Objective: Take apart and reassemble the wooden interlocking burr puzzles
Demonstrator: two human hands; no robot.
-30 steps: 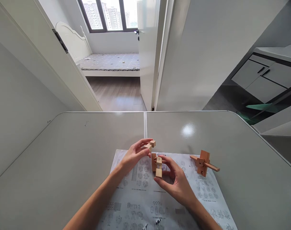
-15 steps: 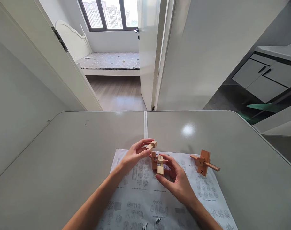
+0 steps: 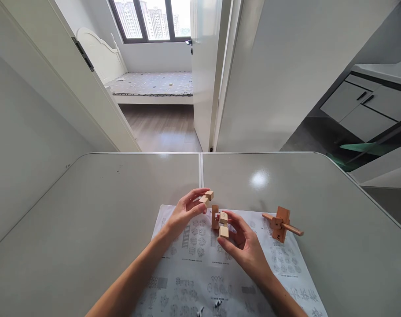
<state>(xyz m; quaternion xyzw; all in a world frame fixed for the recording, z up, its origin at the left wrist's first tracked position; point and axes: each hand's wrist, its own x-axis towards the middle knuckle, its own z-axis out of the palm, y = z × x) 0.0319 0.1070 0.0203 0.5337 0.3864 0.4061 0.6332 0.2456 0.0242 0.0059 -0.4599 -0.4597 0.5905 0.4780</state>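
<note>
Left hand [image 3: 184, 212]: thumb and fingers closed on a pale piece [image 3: 204, 201], thumb on the near side, fingers over the top. Its two block-like ends stick out past the fingertips on the side facing the right hand, the farther one beyond the index tip

Right hand [image 3: 244, 246]: thumb and index spread in a C, pinching a notched pale block [image 3: 223, 232] between their tips. Thumb at its near end, index at the far end, which carries a dark mark. Notch sits mid-gap between the two tips. Other right fingers curl behind, partly hidden

Brown block [image 3: 215, 217] stands upright just left of the right index tip, past the notched block, between the two hands. Can't tell if right fingers grip it or only touch it

Left and right fingertips near each other, not touching. Printed sheet [image 3: 193, 286] under both hands, on the table [image 3: 88, 242]. Brown cross [image 3: 281, 223] well apart, off to the right of the right fingers
</note>
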